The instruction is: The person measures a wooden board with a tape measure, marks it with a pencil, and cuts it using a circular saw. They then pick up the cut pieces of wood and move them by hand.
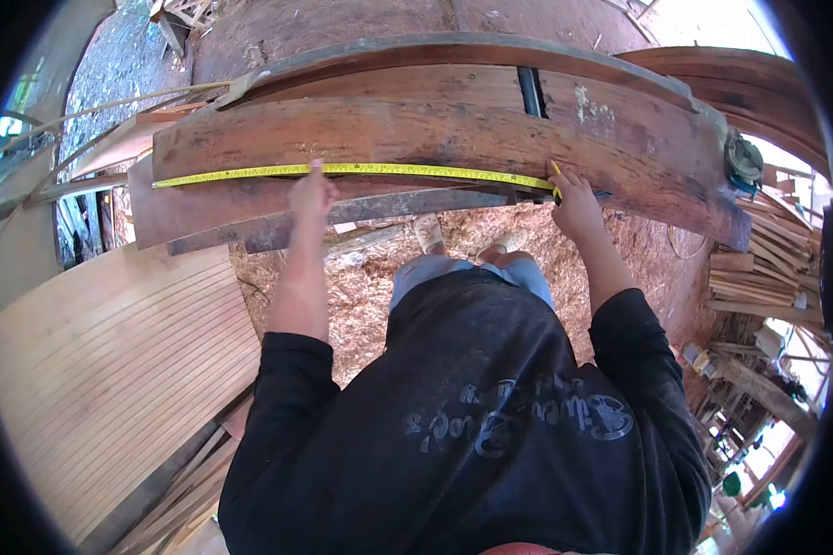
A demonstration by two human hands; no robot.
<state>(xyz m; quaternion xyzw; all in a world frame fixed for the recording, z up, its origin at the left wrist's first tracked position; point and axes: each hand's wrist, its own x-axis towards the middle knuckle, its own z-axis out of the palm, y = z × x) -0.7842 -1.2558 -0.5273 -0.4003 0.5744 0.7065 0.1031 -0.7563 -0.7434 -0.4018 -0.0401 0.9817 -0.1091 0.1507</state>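
A yellow tape measure [416, 170] is drawn out along the near edge of a long reddish-brown plank [389, 129]. Its blade runs from the plank's left end to my right hand [578, 205], which is closed around the case, mostly hidden by the fingers. A thin yellow pointed stick, perhaps a pencil, shows at the same fingers. My left hand [312, 196] is at the blade's near edge, left of the middle, somewhat blurred. One digit reaches up to the tape while the other fingers curl in; whether they hold anything is hidden.
More boards lie under and behind the plank, with a dark metal bar [531, 92] between them. A wide grooved wooden panel [120, 361] stands at left. Wood strips [768, 264] are stacked at right. Shavings [342, 287] cover the ground around my feet.
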